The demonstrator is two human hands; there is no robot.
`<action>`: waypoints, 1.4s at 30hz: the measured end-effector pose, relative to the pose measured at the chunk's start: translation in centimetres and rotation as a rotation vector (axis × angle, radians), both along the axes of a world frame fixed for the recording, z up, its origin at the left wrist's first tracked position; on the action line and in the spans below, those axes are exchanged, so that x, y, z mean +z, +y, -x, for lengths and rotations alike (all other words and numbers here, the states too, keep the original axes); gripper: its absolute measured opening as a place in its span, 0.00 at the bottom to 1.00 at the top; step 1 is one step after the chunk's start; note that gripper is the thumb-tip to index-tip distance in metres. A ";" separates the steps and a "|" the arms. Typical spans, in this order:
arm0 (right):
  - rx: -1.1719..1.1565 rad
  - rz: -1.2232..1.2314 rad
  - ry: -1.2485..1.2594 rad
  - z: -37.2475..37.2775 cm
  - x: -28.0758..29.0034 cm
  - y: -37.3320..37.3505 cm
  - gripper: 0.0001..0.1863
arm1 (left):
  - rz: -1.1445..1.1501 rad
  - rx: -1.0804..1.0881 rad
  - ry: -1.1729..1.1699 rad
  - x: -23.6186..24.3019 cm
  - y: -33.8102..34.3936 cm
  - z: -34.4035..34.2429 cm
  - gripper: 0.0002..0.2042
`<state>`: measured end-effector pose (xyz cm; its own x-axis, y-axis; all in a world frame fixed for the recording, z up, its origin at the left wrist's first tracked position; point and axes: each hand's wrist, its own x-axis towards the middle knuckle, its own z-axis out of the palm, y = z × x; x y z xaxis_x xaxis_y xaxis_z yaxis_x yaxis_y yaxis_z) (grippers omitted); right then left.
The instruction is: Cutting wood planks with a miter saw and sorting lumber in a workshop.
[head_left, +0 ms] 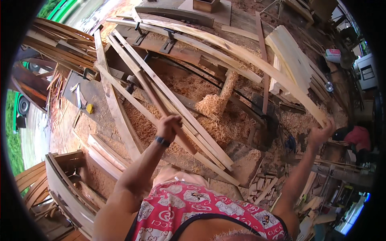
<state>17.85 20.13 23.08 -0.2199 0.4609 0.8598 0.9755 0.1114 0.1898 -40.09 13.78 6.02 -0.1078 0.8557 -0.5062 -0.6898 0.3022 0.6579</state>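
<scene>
My left hand, with a dark band at the wrist, is closed round a reddish-brown wooden strip. That strip slants over several pale wooden strips lying across the work area. Out to the right, my right hand grips the near end of a long pale wooden board. From there the board runs up and leftward in a long curve, past a stack of pale boards. Wood shavings lie heaped between my two hands.
Black clamps stand along a strip at the back. A yellow tape measure lies beside a metal square at left. Small offcuts are piled on the ground at lower right. Another person is partly visible at far right.
</scene>
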 end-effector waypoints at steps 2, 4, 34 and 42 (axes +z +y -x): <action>-0.032 -0.046 -0.052 0.3 1.0 -1.9 0.21 | -0.078 -0.102 -0.113 -0.1 3.1 -2.5 0.14; -0.148 0.029 -0.057 1.9 2.8 -3.9 0.26 | -0.104 -0.121 -0.138 1.2 5.2 -5.4 0.19; -0.283 0.700 0.266 7.7 -12.4 -28.3 0.24 | -0.076 -0.138 -0.397 2.2 7.6 -12.9 0.20; -0.158 1.041 0.703 11.0 -16.7 -32.2 0.29 | -0.036 -0.249 -0.395 -0.8 -0.7 -7.9 0.20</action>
